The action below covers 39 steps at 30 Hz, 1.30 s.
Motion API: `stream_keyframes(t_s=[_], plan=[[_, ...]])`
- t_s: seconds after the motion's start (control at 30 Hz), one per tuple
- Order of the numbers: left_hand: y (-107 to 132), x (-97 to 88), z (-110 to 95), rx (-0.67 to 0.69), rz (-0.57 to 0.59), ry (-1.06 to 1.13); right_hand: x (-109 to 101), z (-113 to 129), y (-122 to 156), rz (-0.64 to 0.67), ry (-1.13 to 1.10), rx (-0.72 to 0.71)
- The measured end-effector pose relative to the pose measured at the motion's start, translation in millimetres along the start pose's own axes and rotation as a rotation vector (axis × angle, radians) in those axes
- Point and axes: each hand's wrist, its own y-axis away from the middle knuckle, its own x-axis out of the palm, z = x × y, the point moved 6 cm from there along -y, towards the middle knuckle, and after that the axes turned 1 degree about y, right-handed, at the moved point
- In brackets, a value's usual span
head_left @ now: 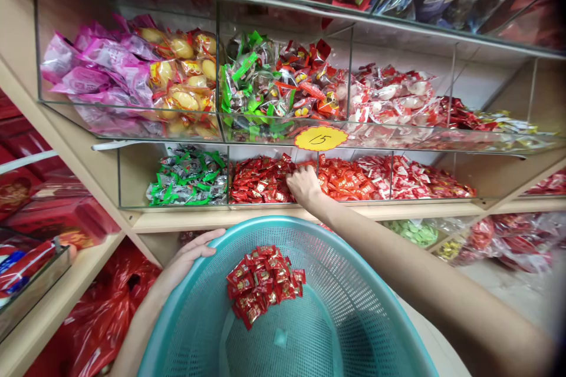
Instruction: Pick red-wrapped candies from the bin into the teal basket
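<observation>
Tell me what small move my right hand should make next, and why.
Probably gather a few red candies on the lower shelf: your right hand is curled at their right edge, though whether it already holds any is hidden. Your left hand is at the rim of the teal basket, which holds a pile of red-wrapped sweets.

Above your right hand (304, 184), the upper tray (283, 135) and price tag (321, 138) limit your lift, and clear dividers (228, 175) stand to either side. Over the basket (274, 222) you have open room beyond its far rim, widest right of the candies (265, 283); your left hand (194, 250) crowds its left edge.
</observation>
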Motion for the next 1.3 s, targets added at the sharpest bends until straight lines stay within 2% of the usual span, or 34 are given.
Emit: stream_keyframes(t_s=[0.1,0.23,0.3,0.37,0.43,0.5,0.57,0.7,0.83,0.93,1.03,1.1,1.23,1.3], plan=[[-5,-1.5,6,-0.035,-0.003,0.048,-5,-5,1,-0.050,0.033,0.107],[-5,2.1,6,-0.069,0.032,0.073,-20,-7,18,-0.125,0.025,0.133],[-4,2.6,6,-0.076,0.028,0.066,-28,-7,34,-0.200,-0.094,0.119],[-4,1.9,6,-0.074,0.016,0.054,-32,-6,51,-0.288,-0.402,0.061],[-5,1.2,7,-0.066,0.011,0.047,-28,-5,67,-0.293,-0.863,0.006],[-6,0.9,8,-0.065,0.011,0.040,-13,-2,79,-0.179,-1.321,0.022],[-7,0.9,8,-0.062,0.011,0.037,6,2,90,-0.028,-1.651,0.106],[-7,1.2,8,-0.059,0.007,0.035,40,6,110,0.140,-2.032,0.301],[-6,0.6,6,-0.055,0.000,0.037,67,5,125,0.168,-2.211,0.492],[-6,0.6,6,-0.050,0.007,0.051,81,5,133,0.181,-2.234,0.530],[-6,0.8,6,-0.066,0.009,0.051,91,6,137,0.219,-2.103,0.472],[-6,0.9,7,-0.070,0.003,0.048,96,5,139,0.216,-1.871,0.385],[-6,0.5,7,-0.057,-0.021,0.048,96,5,141,0.079,-1.172,0.138],[-5,1.4,6,-0.067,-0.016,0.045,94,10,143,0.028,-0.915,0.025]])
